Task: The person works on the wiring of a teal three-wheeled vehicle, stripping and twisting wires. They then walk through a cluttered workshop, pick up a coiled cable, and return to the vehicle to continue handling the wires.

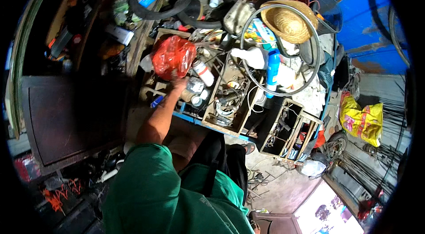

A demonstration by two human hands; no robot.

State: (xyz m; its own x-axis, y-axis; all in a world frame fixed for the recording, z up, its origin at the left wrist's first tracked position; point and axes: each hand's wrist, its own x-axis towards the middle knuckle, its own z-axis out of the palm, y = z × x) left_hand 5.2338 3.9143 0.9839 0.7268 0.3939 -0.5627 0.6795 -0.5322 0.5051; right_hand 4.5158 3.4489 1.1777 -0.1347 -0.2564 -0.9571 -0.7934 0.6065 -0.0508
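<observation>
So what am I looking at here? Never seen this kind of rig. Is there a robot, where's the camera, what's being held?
No robot: it's a person working bare-handed. There's one picture, from a fisheye camera worn on the head and looking down, hence the round dark border and bent edges. Left in the picture is the wearer's left.

The green sleeve belongs to the wearer. The left hand is at the lower edge of a red plastic bag; blur hides whether it grips it. I can't make out a right hand.

The blue-edged bench is cluttered: a wooden tray of metal parts, a blue can, a straw hat and a large wheel rim.
</observation>
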